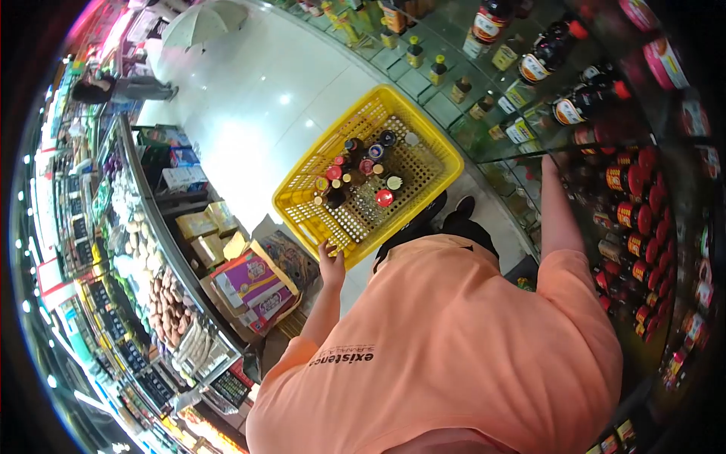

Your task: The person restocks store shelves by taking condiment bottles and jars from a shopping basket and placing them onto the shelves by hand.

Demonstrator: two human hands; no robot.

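Observation:
A yellow plastic basket (420, 113) with perforated sides is in front of my body. Several bottles and jars with red, dark and pale caps stand inside it, such as a red-capped jar (384, 197). My left hand (330, 266) has its fingers hooked over the basket's near-left rim. Stretched out to the right, my right hand (550, 164) reaches in at the shelf among the bottles; its fingers are too small and hidden to make out. Close to it are dark sauce bottles (569, 111) with red caps and rows of red-lidded jars (626, 215).
Glass shelves (446, 91) of bottles run along the right. On the left, a produce counter (144, 219) holds vegetables, with cardboard boxes (253, 287) beneath its edge. A person (125, 89) and a pale umbrella (203, 24) are at the far end of the tiled aisle (257, 98).

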